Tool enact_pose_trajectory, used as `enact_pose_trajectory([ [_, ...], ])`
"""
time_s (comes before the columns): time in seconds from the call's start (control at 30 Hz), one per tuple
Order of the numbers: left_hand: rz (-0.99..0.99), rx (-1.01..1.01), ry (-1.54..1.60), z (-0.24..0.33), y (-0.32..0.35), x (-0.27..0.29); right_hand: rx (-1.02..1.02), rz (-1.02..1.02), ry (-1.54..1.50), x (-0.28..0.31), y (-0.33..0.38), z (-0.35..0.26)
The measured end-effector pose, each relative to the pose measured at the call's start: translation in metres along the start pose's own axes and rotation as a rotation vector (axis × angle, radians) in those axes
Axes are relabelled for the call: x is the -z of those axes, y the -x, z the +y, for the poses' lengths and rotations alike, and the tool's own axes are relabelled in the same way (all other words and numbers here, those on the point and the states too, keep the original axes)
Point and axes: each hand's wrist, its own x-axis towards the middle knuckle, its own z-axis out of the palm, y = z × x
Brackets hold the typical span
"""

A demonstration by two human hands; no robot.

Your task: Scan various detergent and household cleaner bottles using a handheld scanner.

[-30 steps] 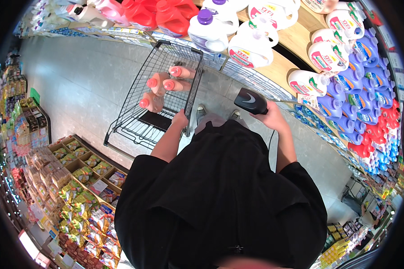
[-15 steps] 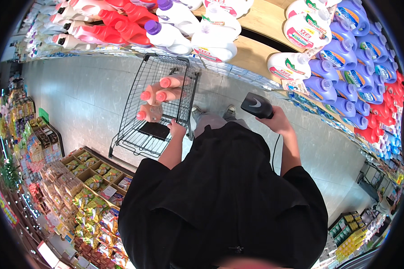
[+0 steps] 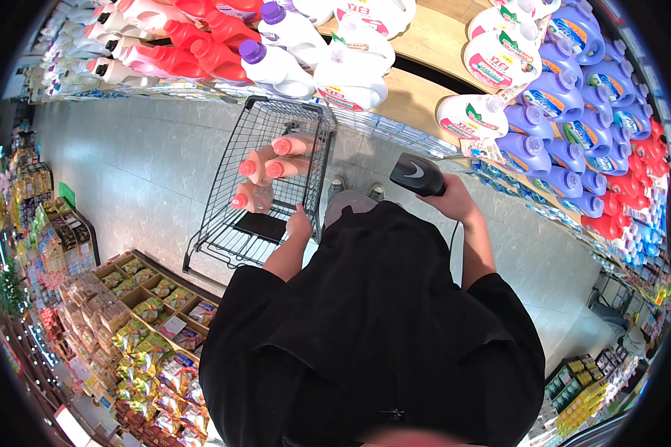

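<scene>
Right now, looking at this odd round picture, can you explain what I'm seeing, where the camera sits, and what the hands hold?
The camera sits on a person's head, looking down through a fisheye lens, so straight lines bend. The dark shape is their black top. No machine here, only two bare hands. The left hand rests at the near end of a wire shopping cart that holds four peach-coloured bottles with red caps. The right hand holds a black handheld scanner. Detergent bottles fill the shelves ahead and to the right; snack packets sit in a low rack on the left.
</scene>
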Motion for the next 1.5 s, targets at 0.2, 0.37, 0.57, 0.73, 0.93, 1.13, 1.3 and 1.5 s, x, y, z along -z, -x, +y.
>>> enact_pose_trajectory([
  [0.2, 0.008, -0.022, -0.001, -0.004, -0.003, 0.007, 0.021, -0.007, 0.048, -0.004, -0.005, -0.008],
  [0.37, -0.002, 0.062, 0.132, -0.02, -0.027, 0.007, 0.017, -0.007, 0.045, -0.006, -0.008, -0.009],
  [0.57, 0.008, 0.02, 0.146, -0.033, -0.035, 0.01, 0.027, 0.04, 0.067, -0.005, -0.003, -0.009],
  [0.73, 0.077, 0.085, 0.324, -0.039, -0.032, 0.007, 0.035, 0.025, 0.052, -0.006, 0.0, -0.006],
  [0.93, 0.157, 0.161, 0.445, -0.033, -0.032, 0.0, -0.008, -0.017, 0.06, -0.009, -0.003, -0.007],
  [1.13, 0.005, 0.183, 0.466, -0.033, -0.036, 0.022, 0.024, -0.024, 0.013, -0.019, -0.01, -0.009],
  [1.3, 0.174, 0.179, 0.61, -0.074, -0.064, 0.025, -0.09, -0.133, 0.09, -0.027, -0.025, -0.019],
  [1.5, 0.111, 0.45, 1.162, -0.107, -0.103, 0.05, -0.154, -0.114, 0.207, -0.05, -0.058, -0.053],
])
